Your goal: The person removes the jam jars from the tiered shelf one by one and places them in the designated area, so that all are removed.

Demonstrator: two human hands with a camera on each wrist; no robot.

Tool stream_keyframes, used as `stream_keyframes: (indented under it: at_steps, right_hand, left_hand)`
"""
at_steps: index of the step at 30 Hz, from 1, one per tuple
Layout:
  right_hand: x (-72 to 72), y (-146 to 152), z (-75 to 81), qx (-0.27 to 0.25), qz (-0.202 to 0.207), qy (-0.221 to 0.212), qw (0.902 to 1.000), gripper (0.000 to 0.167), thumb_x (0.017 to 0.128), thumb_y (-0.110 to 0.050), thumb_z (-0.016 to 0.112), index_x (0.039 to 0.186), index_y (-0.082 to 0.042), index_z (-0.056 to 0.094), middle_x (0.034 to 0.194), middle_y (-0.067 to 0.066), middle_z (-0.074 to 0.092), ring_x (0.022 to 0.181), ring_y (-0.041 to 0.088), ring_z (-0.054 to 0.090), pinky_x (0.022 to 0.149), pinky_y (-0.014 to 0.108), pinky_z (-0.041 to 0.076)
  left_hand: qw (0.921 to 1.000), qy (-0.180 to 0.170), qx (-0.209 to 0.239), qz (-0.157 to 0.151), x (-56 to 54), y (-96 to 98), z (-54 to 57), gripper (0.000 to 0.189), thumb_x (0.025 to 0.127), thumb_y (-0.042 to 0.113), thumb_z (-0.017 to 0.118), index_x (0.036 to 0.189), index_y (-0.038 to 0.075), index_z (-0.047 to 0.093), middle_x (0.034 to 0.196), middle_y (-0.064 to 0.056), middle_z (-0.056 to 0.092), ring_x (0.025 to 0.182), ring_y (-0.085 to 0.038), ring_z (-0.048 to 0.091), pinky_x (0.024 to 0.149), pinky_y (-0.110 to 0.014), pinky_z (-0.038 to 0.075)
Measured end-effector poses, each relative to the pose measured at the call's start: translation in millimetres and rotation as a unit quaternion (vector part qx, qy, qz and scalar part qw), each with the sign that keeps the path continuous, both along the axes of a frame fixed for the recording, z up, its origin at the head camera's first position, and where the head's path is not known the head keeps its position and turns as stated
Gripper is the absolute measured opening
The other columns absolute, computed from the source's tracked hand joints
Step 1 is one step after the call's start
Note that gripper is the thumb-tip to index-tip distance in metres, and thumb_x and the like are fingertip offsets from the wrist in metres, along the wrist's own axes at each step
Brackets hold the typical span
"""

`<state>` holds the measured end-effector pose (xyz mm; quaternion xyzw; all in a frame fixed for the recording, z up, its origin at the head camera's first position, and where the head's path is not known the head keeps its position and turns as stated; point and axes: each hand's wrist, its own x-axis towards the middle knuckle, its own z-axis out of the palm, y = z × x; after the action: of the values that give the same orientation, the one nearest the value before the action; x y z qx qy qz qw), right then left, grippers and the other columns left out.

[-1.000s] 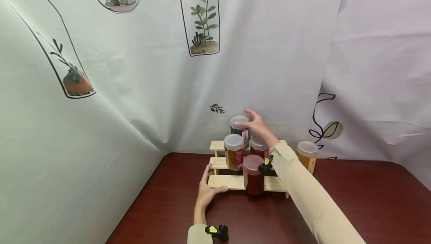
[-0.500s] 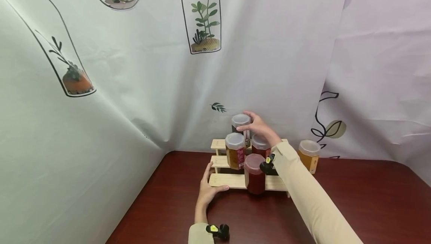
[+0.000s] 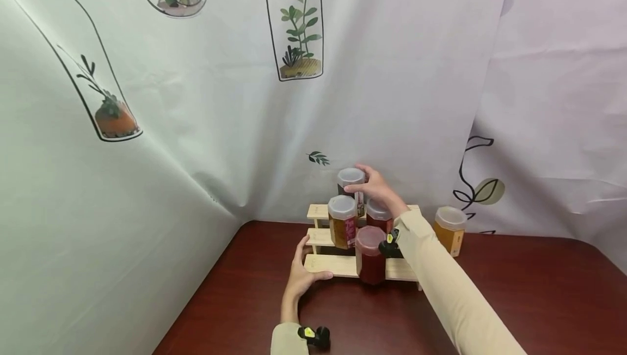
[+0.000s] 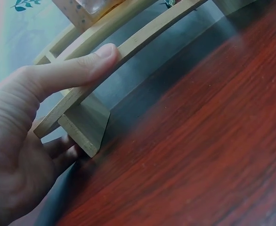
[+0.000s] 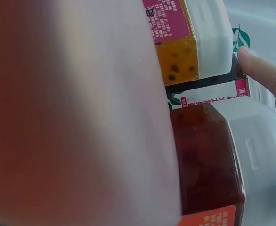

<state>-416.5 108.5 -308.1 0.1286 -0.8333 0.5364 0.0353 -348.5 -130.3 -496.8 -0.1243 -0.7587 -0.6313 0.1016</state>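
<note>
A three-step wooden display rack stands on the table with jars on its steps. My left hand holds its left end; in the left wrist view the thumb lies over the front plank, and the other fingers are partly hidden behind the end leg. On the top step is a dark jar with a translucent lid. My right hand grips this jar just below the lid, thumb in front and fingers at the far side. Its pink-and-white label shows between two nearer jars in the right wrist view.
An amber jar and a dark red jar occupy the middle step. A red jar stands on the lowest step, under the right forearm. Another amber jar is on the table right of the rack. Printed cloth hangs behind.
My right thumb and fingers have come down slightly from the dark jar's lid to just below it. The left hand keeps its hold on the rack. The head view has shifted a little.
</note>
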Motion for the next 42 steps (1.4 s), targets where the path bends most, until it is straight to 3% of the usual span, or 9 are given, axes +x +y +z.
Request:
stream_keyframes:
  at_steps: [13, 18, 21, 25, 30, 35, 39, 42]
  right_hand:
    - [0.2, -8, -4.3, 0.01, -0.005, 0.008, 0.9999, 0.086, 0.085, -0.022, 0.074, 0.152, -0.002, 0.024, 0.142, 0.027, 0.046, 0.13, 0.041, 0.048, 0.11, 0.052, 0.038]
    - [-2.5, -12, -1.2, -0.003, -0.005, 0.018, 0.9998, 0.086, 0.083, -0.021, 0.076, 0.151, 0.0, 0.027, 0.141, 0.028, 0.047, 0.129, 0.041, 0.048, 0.11, 0.051, 0.038]
    - [-2.9, -15, -0.1, -0.004, -0.012, 0.023, 0.9997, 0.085, 0.082, -0.021, 0.077, 0.15, 0.0, 0.03, 0.14, 0.027, 0.049, 0.127, 0.041, 0.05, 0.108, 0.051, 0.039]
    - [-3.8, -17, -2.1, -0.006, -0.029, 0.026, 0.9992, 0.083, 0.081, -0.02, 0.079, 0.148, 0.0, 0.035, 0.137, 0.026, 0.052, 0.124, 0.039, 0.053, 0.106, 0.049, 0.042]
    - [-2.0, -12, -5.1, -0.031, -0.062, 0.037, 0.9969, 0.078, 0.08, -0.016, 0.079, 0.145, 0.002, 0.04, 0.133, 0.027, 0.055, 0.12, 0.038, 0.055, 0.103, 0.045, 0.045]
    - [-1.1, -5, -5.5, -0.055, -0.1, 0.047, 0.9924, 0.077, 0.081, -0.018, 0.079, 0.146, -0.002, 0.041, 0.132, 0.025, 0.057, 0.12, 0.036, 0.056, 0.101, 0.043, 0.046]
    - [-0.6, -2, -0.8, -0.073, -0.123, 0.058, 0.988, 0.077, 0.08, -0.019, 0.079, 0.146, -0.003, 0.041, 0.137, 0.025, 0.055, 0.124, 0.036, 0.055, 0.103, 0.044, 0.046]
    - [2.8, 4, 8.4, -0.093, -0.146, 0.066, 0.9827, 0.078, 0.08, -0.019, 0.08, 0.146, -0.003, 0.041, 0.142, 0.024, 0.052, 0.128, 0.036, 0.052, 0.106, 0.044, 0.044]
  left_hand:
    - [0.9991, -0.015, 0.026, -0.03, -1.2, -12.7, -7.0, 0.108, 0.063, -0.002, 0.088, 0.152, 0.02, 0.03, 0.138, -0.024, 0.049, 0.124, -0.036, 0.047, 0.092, -0.036, 0.044]
    - [0.9984, -0.026, 0.035, -0.034, -3.1, -17.5, -3.9, 0.108, 0.065, 0.0, 0.088, 0.153, 0.021, 0.028, 0.145, -0.025, 0.042, 0.129, -0.039, 0.041, 0.072, -0.03, 0.047]
    - [0.9982, -0.036, 0.036, -0.03, -2.0, -19.4, -3.8, 0.108, 0.066, 0.001, 0.088, 0.154, 0.023, 0.028, 0.147, -0.026, 0.039, 0.131, -0.042, 0.039, 0.069, -0.029, 0.046]
    - [0.9981, -0.044, 0.033, -0.027, 0.4, -20.2, -5.1, 0.109, 0.066, 0.0, 0.087, 0.154, 0.021, 0.026, 0.146, -0.027, 0.04, 0.128, -0.04, 0.042, 0.071, -0.03, 0.047]
    - [0.9974, -0.05, 0.037, -0.035, 0.5, -16.9, -6.1, 0.109, 0.066, 0.0, 0.087, 0.154, 0.021, 0.026, 0.144, -0.025, 0.042, 0.115, -0.032, 0.048, 0.06, -0.029, 0.047]
    - [0.9977, -0.04, 0.032, -0.044, -0.1, -12.6, -6.0, 0.108, 0.067, 0.001, 0.087, 0.154, 0.021, 0.027, 0.143, -0.025, 0.044, 0.121, -0.033, 0.046, 0.068, -0.028, 0.047]
    - [0.998, -0.036, 0.034, -0.041, 0.6, -10.5, -4.6, 0.108, 0.066, -0.001, 0.087, 0.153, 0.02, 0.028, 0.142, -0.025, 0.045, 0.119, -0.032, 0.046, 0.068, -0.028, 0.047]
    - [0.9979, -0.036, 0.032, -0.042, -0.3, -9.3, -2.4, 0.108, 0.065, -0.001, 0.087, 0.153, 0.02, 0.028, 0.141, -0.025, 0.045, 0.109, -0.028, 0.05, 0.061, -0.028, 0.046]
